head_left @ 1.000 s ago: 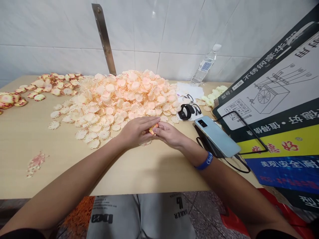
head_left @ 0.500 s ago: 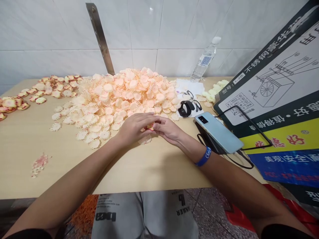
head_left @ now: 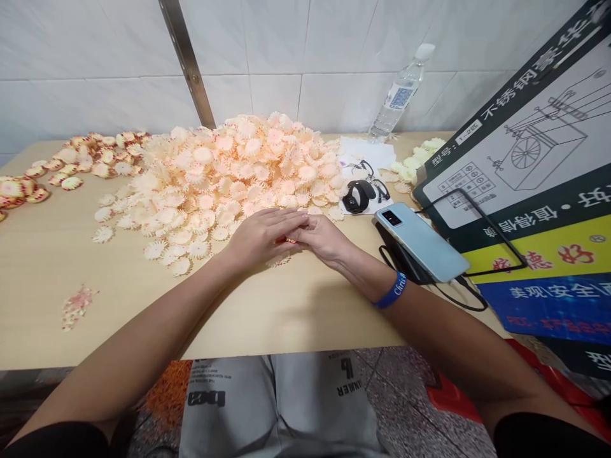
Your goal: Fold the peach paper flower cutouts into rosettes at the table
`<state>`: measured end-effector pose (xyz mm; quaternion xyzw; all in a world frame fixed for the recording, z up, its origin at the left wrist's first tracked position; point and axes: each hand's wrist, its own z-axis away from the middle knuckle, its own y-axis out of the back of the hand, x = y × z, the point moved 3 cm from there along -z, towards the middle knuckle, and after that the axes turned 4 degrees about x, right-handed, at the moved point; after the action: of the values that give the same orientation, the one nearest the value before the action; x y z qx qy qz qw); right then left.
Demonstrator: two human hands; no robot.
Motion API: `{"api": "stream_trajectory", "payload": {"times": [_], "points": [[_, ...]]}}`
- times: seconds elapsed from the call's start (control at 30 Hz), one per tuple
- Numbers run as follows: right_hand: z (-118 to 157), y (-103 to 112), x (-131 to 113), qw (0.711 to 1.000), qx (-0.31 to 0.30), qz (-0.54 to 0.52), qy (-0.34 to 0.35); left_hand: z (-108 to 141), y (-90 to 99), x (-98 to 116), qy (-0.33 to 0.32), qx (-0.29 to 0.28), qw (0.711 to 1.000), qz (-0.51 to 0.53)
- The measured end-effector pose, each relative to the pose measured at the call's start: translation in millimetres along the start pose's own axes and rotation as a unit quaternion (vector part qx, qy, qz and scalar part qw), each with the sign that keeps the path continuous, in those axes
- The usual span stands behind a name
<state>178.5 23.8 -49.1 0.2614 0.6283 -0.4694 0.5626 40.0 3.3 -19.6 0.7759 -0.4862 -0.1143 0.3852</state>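
Note:
A big heap of pale peach discs with frilled edges [head_left: 258, 159] lies on the wooden table [head_left: 229, 318]. In front of it my left hand [head_left: 267, 235] and my right hand [head_left: 324, 238] are cupped together, fingers touching and overlapping. A bit of a red-edged yellowish piece [head_left: 290, 240] shows between the palms, mostly hidden, held by both hands. Under the hands, the edge of a loose disc rests on the table.
Red-edged clusters [head_left: 107, 152] lie at the back left, with small pink scraps [head_left: 76, 305] nearer. At the right are a black watch [head_left: 358, 196], glasses, a light blue phone [head_left: 422, 242] with a cable, a water bottle [head_left: 398, 95] and a large printed box [head_left: 525, 165].
The view has tilted down slightly, so the table sits higher. My fingers have closed further over each other, and less of the piece between them shows.

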Motion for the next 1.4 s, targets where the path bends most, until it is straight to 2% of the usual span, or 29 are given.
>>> {"api": "stream_trajectory", "payload": {"times": [0.17, 0.37, 0.43, 0.57, 0.63, 0.8, 0.87, 0.97, 1.07, 1.27, 1.4], "points": [[0.3, 2.9, -3.0, 1.000, -0.014, 0.004, 0.023, -0.7, 2.1, -0.7, 0.019, -0.008, 1.000, -0.006], [8.4, -1.4, -12.1, 0.988, -0.109, -0.098, -0.041, -0.5, 18.5, 2.4, 0.089, 0.117, 0.989, -0.009], [8.4, -1.1, -14.2, 0.988, -0.109, -0.106, -0.036, -2.0, 21.2, 3.6, 0.087, 0.097, 0.991, 0.007], [4.1, 3.2, -14.5, 0.994, -0.059, -0.090, -0.014, -5.9, 17.9, 4.8, 0.031, 0.010, 0.999, 0.042], [3.0, 3.8, -12.9, 0.996, -0.050, -0.076, -0.023, -6.0, 15.0, 4.5, 0.028, -0.004, 0.999, 0.042], [4.6, 0.0, -10.9, 0.993, -0.065, -0.089, -0.045, -0.9, 16.1, 0.6, 0.114, 0.053, 0.992, 0.017], [5.1, -0.7, -10.5, 0.994, -0.056, -0.085, -0.046, 0.4, 16.7, -1.0, 0.127, 0.052, 0.990, 0.021], [5.2, -0.3, -9.5, 0.997, -0.035, -0.057, -0.045, -0.1, 14.7, -2.4, 0.114, 0.015, 0.992, 0.048], [4.6, -1.0, -7.5, 0.998, -0.040, -0.034, -0.041, -1.3, 11.7, -1.8, 0.106, -0.010, 0.992, 0.071], [2.3, -3.3, -2.1, 0.999, -0.048, 0.009, -0.012, -1.8, 5.6, 4.2, 0.083, -0.003, 0.993, 0.085], [3.2, -3.0, -3.4, 0.997, -0.070, -0.011, -0.007, -2.1, 4.7, 5.6, 0.055, 0.006, 0.997, 0.054]]}}
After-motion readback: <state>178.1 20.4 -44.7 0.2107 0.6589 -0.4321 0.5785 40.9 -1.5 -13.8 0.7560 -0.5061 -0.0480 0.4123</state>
